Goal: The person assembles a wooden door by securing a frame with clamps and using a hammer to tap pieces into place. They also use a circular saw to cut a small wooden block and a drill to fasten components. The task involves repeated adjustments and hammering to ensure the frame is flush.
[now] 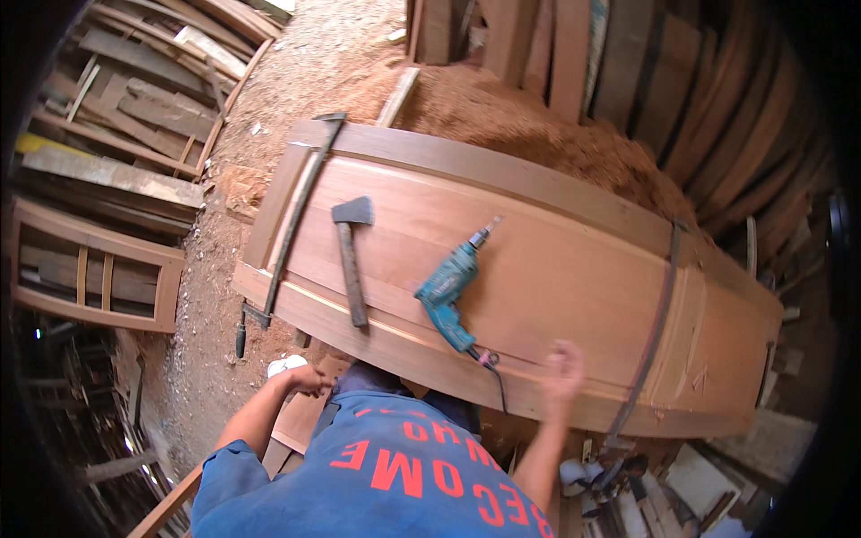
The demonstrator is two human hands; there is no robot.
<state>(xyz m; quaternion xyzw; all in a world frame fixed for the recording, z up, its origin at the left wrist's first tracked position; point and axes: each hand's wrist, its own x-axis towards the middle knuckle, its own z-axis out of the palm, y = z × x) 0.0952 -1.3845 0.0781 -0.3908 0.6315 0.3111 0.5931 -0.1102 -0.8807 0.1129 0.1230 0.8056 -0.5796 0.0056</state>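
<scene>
A wooden door panel point(395, 193) lies across in front of me. On it rest a hatchet point(350, 260) with a wooden handle and a teal power drill point(448, 291), its bit toward the far side and its cord running off the near edge. My right hand point(563, 369), smeared by motion, is over the panel's near edge, right of the drill. My left hand point(309, 380) is low beside my waist, off the panel, its fingers stretched out with nothing seen in them. Two bar clamps span the panel: a left clamp point(303, 206) and a right clamp point(659, 327).
Sawdust point(484, 103) is heaped behind the panel. Boards point(619, 72) stand along the back right. At the left are stacked timber point(152, 108) and a wooden frame point(94, 309). A white object point(285, 364) sits by my left hand; offcuts point(708, 480) lie at the lower right.
</scene>
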